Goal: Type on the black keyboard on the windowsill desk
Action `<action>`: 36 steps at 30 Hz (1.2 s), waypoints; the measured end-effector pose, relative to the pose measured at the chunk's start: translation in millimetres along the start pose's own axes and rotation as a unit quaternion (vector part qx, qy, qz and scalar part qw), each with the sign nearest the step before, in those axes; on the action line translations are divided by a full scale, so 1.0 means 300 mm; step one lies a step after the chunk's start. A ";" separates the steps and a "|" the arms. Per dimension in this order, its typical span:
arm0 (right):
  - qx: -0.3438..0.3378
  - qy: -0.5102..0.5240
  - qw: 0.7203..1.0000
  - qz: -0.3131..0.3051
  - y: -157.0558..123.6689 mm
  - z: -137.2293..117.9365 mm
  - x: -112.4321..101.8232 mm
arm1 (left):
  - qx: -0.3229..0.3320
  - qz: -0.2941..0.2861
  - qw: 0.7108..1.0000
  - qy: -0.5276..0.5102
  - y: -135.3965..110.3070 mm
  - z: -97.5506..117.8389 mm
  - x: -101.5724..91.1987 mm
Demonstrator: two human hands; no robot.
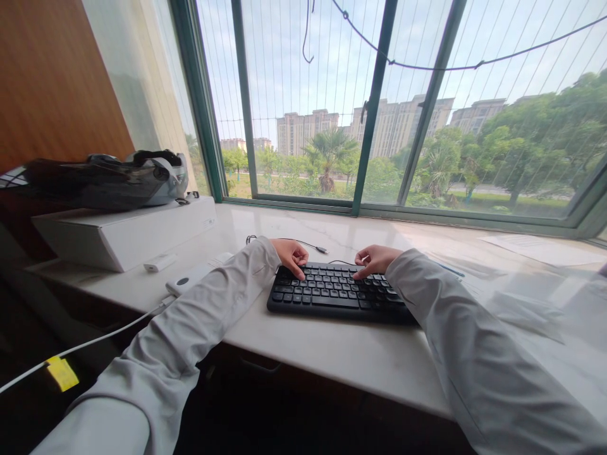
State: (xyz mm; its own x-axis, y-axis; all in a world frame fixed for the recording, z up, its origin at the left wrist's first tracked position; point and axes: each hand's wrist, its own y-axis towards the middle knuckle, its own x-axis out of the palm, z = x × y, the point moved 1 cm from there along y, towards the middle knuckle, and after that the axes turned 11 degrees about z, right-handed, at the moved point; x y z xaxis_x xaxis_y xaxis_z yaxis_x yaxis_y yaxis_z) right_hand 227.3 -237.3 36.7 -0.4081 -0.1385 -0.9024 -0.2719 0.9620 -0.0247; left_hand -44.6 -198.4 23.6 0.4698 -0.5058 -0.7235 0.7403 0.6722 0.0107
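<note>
A black keyboard (pixel 332 296) lies on a pale marble windowsill ledge (pixel 351 360) in front of me. My left hand (pixel 291 254) rests on the keyboard's upper left keys, fingers curled down onto them. Over the upper right keys sits my right hand (pixel 374 260), fingers bent and touching the keys. Both arms wear light grey sleeves. Neither hand holds anything. A thin black cable (pixel 303 243) runs along the ledge behind the keyboard.
To the left stands a white box (pixel 128 237) with a dark helmet (pixel 118 180) on top. A small white device (pixel 187 281) and a white cable (pixel 95 341) with a yellow tag lie near my left sleeve. Papers (pixel 540 248) rest at right. A green-framed window (pixel 374 107) rises behind.
</note>
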 end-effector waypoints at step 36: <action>-0.029 0.006 0.994 -0.107 -0.018 0.043 -0.010 | 0.045 -0.006 0.999 0.011 0.015 0.013 0.010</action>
State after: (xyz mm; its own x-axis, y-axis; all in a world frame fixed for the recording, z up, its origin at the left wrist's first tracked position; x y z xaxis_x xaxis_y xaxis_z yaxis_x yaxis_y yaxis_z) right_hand 241.2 -239.0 33.9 -0.3467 -0.3417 -0.8735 -0.4030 0.8952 -0.1902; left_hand -38.0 -199.0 24.1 0.4511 -0.5015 -0.7383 0.7864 0.6144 0.0631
